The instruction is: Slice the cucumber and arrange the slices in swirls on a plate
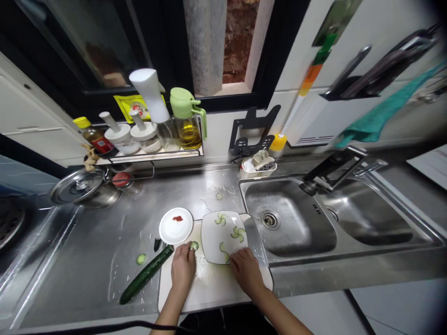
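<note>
My left hand (182,268) rests on a white cutting board (209,286), its fingertips pinched on a cucumber slice (194,245). My right hand (246,271) lies at the near edge of a square white plate (211,235) that carries three pinwheels of cucumber pieces; its fingers press at the plate's rim. A long dark green cucumber (145,274) lies diagonally to the left of the board. A small round white plate (176,226) with a red dab sits just beyond my left hand.
Loose cucumber slices (141,259) lie on the wet steel counter. A double sink (289,221) with a tap (331,170) is to the right. Oil and seasoning bottles (188,121) stand on a rack at the back; a pot lid (78,186) lies at left.
</note>
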A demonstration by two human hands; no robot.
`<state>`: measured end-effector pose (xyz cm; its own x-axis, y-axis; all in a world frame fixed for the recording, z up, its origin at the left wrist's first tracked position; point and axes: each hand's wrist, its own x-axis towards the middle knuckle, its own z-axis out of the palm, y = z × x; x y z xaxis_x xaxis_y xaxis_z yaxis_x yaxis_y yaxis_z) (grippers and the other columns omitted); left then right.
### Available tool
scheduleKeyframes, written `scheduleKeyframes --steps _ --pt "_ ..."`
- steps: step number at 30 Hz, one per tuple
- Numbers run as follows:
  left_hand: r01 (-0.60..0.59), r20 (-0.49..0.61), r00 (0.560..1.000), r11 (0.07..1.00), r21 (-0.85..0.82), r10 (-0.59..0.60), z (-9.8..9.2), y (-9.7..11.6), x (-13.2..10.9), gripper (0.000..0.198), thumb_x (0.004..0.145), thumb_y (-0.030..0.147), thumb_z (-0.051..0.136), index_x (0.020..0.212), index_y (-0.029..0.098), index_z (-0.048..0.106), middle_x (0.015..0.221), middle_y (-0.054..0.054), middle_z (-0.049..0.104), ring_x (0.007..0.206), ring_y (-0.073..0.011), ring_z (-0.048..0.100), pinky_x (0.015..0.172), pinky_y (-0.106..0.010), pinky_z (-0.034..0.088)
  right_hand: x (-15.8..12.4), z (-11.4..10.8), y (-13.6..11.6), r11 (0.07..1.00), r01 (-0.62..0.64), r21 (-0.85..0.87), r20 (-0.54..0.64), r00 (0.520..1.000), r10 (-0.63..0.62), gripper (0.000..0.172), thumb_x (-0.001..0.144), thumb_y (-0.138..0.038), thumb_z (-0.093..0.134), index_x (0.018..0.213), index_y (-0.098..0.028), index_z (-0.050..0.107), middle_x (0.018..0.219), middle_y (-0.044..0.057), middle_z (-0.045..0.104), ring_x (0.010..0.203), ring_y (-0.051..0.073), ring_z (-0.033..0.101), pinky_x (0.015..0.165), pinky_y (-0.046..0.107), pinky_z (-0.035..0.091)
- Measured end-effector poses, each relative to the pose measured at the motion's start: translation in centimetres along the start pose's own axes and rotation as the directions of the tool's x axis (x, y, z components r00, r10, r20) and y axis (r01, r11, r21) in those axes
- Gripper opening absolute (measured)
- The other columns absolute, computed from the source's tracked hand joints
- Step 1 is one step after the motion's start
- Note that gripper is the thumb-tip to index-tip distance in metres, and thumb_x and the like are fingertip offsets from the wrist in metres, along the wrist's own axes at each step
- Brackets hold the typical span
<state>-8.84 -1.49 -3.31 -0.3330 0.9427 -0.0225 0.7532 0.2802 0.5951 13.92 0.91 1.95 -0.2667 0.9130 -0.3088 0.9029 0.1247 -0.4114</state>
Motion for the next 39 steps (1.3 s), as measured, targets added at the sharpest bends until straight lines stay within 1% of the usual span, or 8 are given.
scheduleKeyframes --steps 7,13,17,23,28,32,36,39 --pt "-0.005 0.005 1.000 1.000 0.021 0.005 0.1 0.0 0.2 0.029 0.084 0.025 0.043 0.102 0.018 0.065 0.097 -0.010 0.065 0.090 -0.0223 0.061 0.083 -0.034 0.046 -0.1 -0.2 -0.1 1.000 0.011 0.003 -0.015 1.000 -0.011 0.019 0.090 -0.022 0.048 0.086 -0.023 0.066 0.093 0.004 0.065 0.100 0.022 0.049 0.075 0.030 0.033" --pt "0.014 -0.015 1.000 0.999 -0.040 -0.014 -0.3 0.4 0.7 0.018 0.080 0.027 0.045 0.083 0.020 0.061 0.084 -0.007 0.064 0.078 -0.0206 0.059 0.074 -0.032 0.046 0.1 -0.1 0.0 1.000 0.014 0.009 -0.017 1.000 -0.013 0.019 0.090 -0.023 0.048 0.086 -0.023 0.066 0.093 0.005 0.065 0.100 0.022 0.049 0.073 0.030 0.033" --pt "0.047 0.038 0.998 0.995 -0.089 -0.044 -0.7 0.6 1.0 0.017 0.080 0.029 0.044 0.070 0.021 0.056 0.067 -0.002 0.060 0.064 -0.0170 0.055 0.065 -0.028 0.042 0.3 -0.2 -0.2 1.000 0.018 0.024 -0.031 0.999 -0.017 0.016 0.087 -0.020 0.051 0.084 -0.022 0.066 0.091 0.004 0.065 0.099 0.021 0.049 0.075 0.030 0.033" --pt "0.178 0.173 0.977 0.929 -0.325 -0.126 -1.5 1.1 1.4 0.024 0.076 0.040 0.054 0.080 0.018 0.064 0.065 0.000 0.061 0.060 -0.0129 0.053 0.062 -0.024 0.041 1.4 -0.3 -0.4 0.992 0.045 0.116 -0.058 0.998 -0.039 0.016 0.082 -0.017 0.052 0.081 -0.021 0.067 0.087 0.004 0.065 0.093 0.020 0.052 0.080 0.030 0.036" --pt "0.301 0.429 0.902 0.791 -0.533 -0.053 -1.5 3.6 2.1 0.033 0.069 0.047 0.063 0.079 0.015 0.065 0.061 0.001 0.058 0.055 -0.0094 0.048 0.055 -0.021 0.037 3.2 -0.2 -1.3 0.913 0.092 0.397 -0.139 0.989 -0.039 0.015 0.078 -0.022 0.055 0.084 -0.019 0.068 0.086 0.003 0.068 0.089 0.020 0.056 0.086 0.032 0.038" --pt "0.390 0.550 0.835 0.691 -0.609 0.014 -1.5 6.2 2.5 0.037 0.064 0.049 0.070 0.076 0.014 0.065 0.063 0.000 0.059 0.056 -0.0088 0.049 0.056 -0.021 0.035 4.3 -1.0 -2.0 0.757 0.025 0.653 -0.006 1.000 -0.028 0.015 0.075 -0.026 0.055 0.078 -0.019 0.068 0.078 0.002 0.068 0.076 0.018 0.059 0.072 0.028 0.042" --pt "0.500 0.616 0.788 0.589 -0.635 -0.004 -1.2 7.6 2.8 0.040 0.063 0.050 0.072 0.076 0.013 0.064 0.057 0.003 0.054 0.052 -0.0060 0.043 0.053 -0.020 0.031 4.8 -1.8 -1.8 0.725 -0.011 0.689 0.026 1.000 -0.010 0.013 0.073 -0.026 0.056 0.068 -0.018 0.065 0.067 0.001 0.064 0.066 0.015 0.057 0.063 0.026 0.040" --pt "0.662 0.715 0.691 0.492 -0.566 -0.106 -0.5 7.9 2.7 0.044 0.064 0.057 0.069 0.069 0.014 0.058 0.051 0.007 0.046 0.044 -0.0032 0.035 0.046 -0.019 0.022 4.8 -2.3 -1.5 0.728 -0.008 0.686 0.016 1.000 -0.005 0.012 0.072 -0.026 0.057 0.067 -0.018 0.065 0.065 0.000 0.063 0.066 0.015 0.055 0.062 0.025 0.039"
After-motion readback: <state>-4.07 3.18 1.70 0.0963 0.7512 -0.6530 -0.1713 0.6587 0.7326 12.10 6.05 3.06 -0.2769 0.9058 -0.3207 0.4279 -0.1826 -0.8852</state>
